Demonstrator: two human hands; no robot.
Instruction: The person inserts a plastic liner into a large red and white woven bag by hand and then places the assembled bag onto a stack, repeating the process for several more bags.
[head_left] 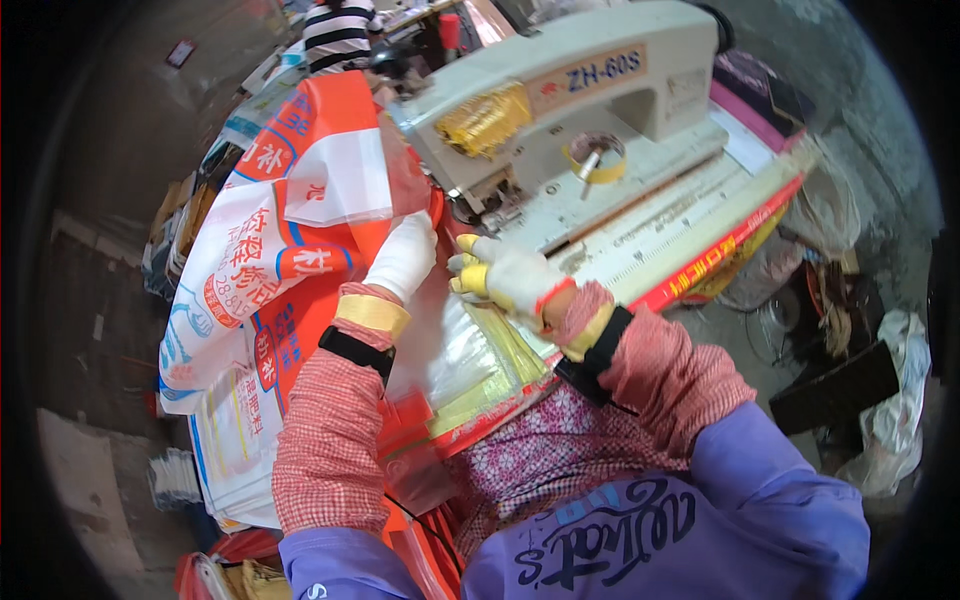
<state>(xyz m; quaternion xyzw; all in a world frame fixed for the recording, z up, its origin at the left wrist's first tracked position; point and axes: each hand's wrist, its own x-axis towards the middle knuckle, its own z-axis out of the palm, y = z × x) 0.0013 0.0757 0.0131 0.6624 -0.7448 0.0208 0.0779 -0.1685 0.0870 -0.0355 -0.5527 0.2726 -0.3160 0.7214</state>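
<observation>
A large white, red and blue woven sack (235, 275) drapes off the left side of the sewing table. My left hand (405, 258), in a white glove, is closed on the sack's red edge beside the sewing machine's needle area (490, 200). Close by, my right hand (508, 276), in a white glove with yellow fingers, has its fingers bent and apart with nothing visible in them. Under both hands lies a stack of clear and yellowish plastic sheeting (470, 350). The grey industrial sewing machine (560, 60) stands just beyond my hands.
On the machine bed sits a roll of yellow tape (607, 172) with a white stick in it. A red strip (700, 262) runs along the table's edge. Plastic bags (895, 400) hang at right. Another person in a striped top (338, 38) is at the far left.
</observation>
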